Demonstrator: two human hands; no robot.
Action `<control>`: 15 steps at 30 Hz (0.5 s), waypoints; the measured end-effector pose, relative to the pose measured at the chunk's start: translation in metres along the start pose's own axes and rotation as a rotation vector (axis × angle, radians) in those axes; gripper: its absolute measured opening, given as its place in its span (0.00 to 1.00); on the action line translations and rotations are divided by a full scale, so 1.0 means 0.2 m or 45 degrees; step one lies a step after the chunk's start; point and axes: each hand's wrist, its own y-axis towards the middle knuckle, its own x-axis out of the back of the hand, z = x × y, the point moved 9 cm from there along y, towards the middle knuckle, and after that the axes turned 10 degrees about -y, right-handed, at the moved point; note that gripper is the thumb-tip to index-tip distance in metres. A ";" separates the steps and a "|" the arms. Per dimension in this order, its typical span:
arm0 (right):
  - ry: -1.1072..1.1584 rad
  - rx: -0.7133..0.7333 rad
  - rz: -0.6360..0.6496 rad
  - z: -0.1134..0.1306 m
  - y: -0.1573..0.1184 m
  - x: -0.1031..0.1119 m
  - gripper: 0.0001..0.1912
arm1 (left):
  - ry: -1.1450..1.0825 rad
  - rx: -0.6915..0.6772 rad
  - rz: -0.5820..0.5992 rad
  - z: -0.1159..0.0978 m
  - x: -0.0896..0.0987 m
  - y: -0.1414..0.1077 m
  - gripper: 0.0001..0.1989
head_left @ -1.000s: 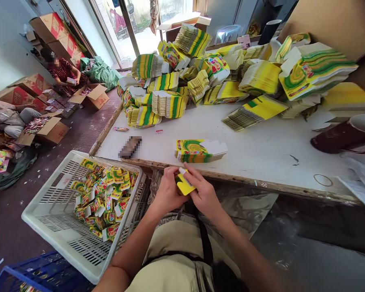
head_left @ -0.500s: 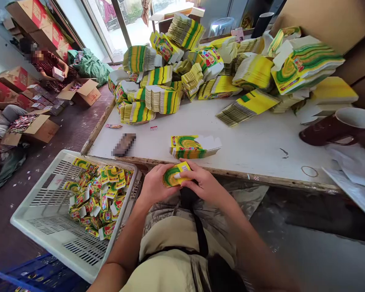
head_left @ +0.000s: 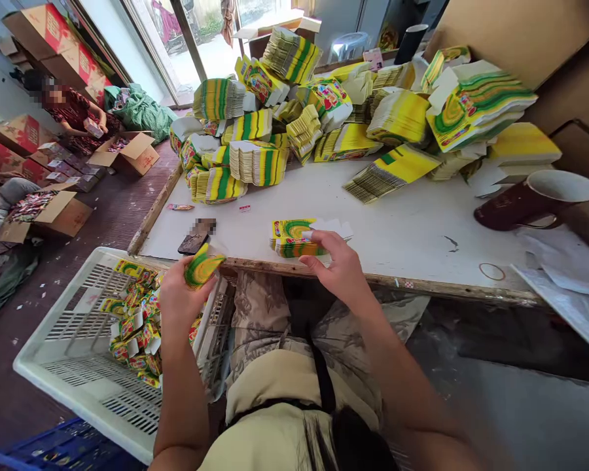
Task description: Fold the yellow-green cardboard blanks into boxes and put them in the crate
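Observation:
My left hand (head_left: 179, 294) is closed on a small yellow and green carton (head_left: 203, 267), held above the right rim of the white plastic basket (head_left: 34, 366). Many similar cartons (head_left: 132, 327) lie inside that basket. Over the table's front edge, my right hand (head_left: 336, 261) has its thumb and fingers apart, the fingertips at a short stack of flat cartons (head_left: 294, 247). Whether they touch the stack is hard to tell. Nothing shows between those fingers.
Bundles of flat cartons (head_left: 260, 160) are heaped along the back of the white table (head_left: 397, 242). A dark red mug (head_left: 508, 209) lies at the right, a phone (head_left: 194, 243) at the left. Beyond the basket, a person (head_left: 78, 114) sits by open boxes (head_left: 132, 154). A blue crate (head_left: 63, 451) is at lower left.
My hands have moved apart. The left has carried the carton left to the basket, while the right has let go of it and moved up to the stack, opening its fingers.

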 end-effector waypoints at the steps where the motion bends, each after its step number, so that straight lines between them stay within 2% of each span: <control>1: 0.016 0.050 0.063 0.04 0.01 -0.04 0.24 | -0.059 -0.043 0.058 -0.03 -0.03 -0.01 0.28; 3: 0.104 0.151 0.209 0.13 -0.01 -0.14 0.27 | -0.217 -0.170 0.238 -0.16 -0.15 -0.06 0.28; 4: 0.145 0.182 0.255 0.17 -0.04 -0.19 0.26 | -0.262 -0.222 0.313 -0.22 -0.22 -0.09 0.28; 7: 0.177 0.179 0.267 0.20 -0.12 -0.27 0.16 | -0.292 -0.310 0.412 -0.36 -0.34 -0.14 0.27; 11: 0.164 0.165 0.273 0.14 -0.17 -0.27 0.14 | -0.299 -0.373 0.432 -0.41 -0.38 -0.14 0.27; 15: 0.189 0.207 0.398 0.12 -0.15 -0.25 0.11 | -0.331 -0.374 0.487 -0.38 -0.39 -0.13 0.28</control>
